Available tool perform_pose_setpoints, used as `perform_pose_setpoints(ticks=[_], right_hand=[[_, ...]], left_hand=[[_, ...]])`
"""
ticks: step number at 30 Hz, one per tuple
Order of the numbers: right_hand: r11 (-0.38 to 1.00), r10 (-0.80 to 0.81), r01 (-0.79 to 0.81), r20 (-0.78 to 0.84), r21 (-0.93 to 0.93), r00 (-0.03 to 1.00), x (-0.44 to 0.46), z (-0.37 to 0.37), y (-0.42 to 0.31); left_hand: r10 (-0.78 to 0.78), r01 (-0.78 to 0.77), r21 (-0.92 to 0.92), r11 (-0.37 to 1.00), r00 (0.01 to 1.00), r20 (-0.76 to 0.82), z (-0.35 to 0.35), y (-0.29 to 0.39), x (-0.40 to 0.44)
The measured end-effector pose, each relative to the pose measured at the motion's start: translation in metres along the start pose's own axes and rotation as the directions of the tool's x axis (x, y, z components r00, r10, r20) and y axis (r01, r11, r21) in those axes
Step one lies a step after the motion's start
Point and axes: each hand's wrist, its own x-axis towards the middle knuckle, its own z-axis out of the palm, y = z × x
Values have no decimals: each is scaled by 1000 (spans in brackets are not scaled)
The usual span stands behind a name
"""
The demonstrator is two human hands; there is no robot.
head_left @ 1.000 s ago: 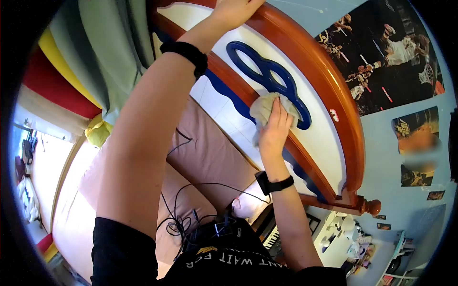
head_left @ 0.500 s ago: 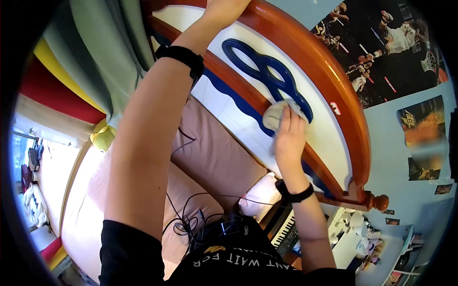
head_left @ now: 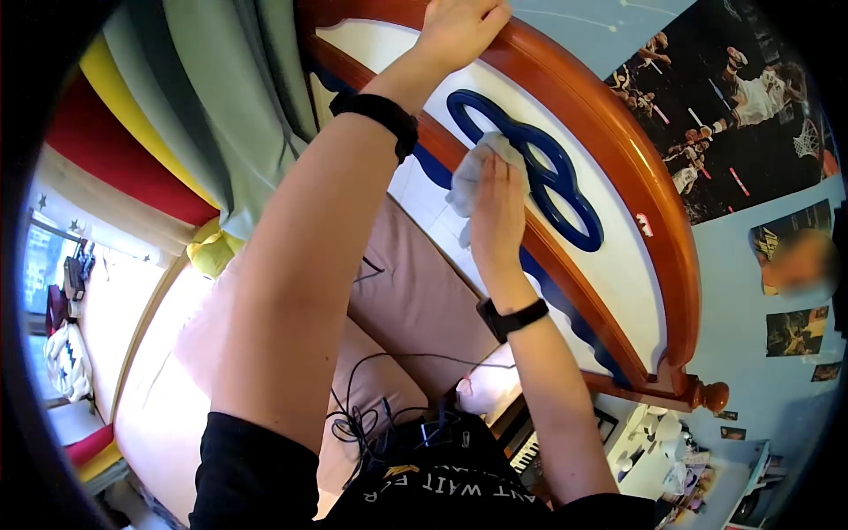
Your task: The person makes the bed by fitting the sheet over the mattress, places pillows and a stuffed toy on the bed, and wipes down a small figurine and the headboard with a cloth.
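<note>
- Head view: showed the cloth (head_left: 468, 183) shifted along the headboard, away from the lower loop of the blue ornament (head_left: 560, 183) and toward its upper loops.
- Held the cloth under the right hand (head_left: 499, 216), with fingers (head_left: 502, 173) almost straight, close together and pressed down over the folds. Could not see the thumb or tell how much cloth lay bunched beneath the palm.
- Left the lower loop in plain sight to the right of those fingers, beside the white panel (head_left: 625, 238). Judged this as a change to another patch under the cloth; could not tell any difference in the surface itself.
- Laid cloth over part of the straight lower rail (head_left: 579, 283), with more of it hanging loose on the side of the fingers nearer the curtain (head_left: 212, 97).
- Kept the left hand (head_left: 455, 37) on the curved top rail (head_left: 618, 132), beyond the right fingertips. Saw its fingers partly bent, cut off by the upper edge of the view; could not tell how firmly closed. Seemed to serve as a steady support.
- Found pink bedding (head_left: 422, 283) below the right fingers, near the wearer.
</note>
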Motion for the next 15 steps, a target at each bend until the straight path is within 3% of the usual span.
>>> perform_pose_setpoints(ticks=[4,5,7,9,12,13,15], right_hand=[[976,-113,89,-111,-201,987,24,19,-11],[976,-112,90,-106,-199,988,34,21,-12],[981,-192,191,-124,-22,973,54,24,-16],[988,-155,157,-128,2,980,58,26,-21],[946,-215,176,-119,-274,969,61,24,-22],[947,-207,170,-114,-273,972,59,15,-24],[771,-170,204,114,-603,979,57,1,-28]], left_hand=[[-13,13,-27,1000,1000,-15,1,-1,-1],[-18,17,-27,999,1000,-12,0,-1,-2],[-9,8,-50,999,1000,-22,0,1,-2],[4,-5,-55,998,1000,-22,-1,-1,-1],[5,-5,-57,998,1000,5,-4,-2,0],[-6,8,-57,998,999,33,-3,-3,-1],[20,-18,-51,999,999,27,-3,-6,-2]])
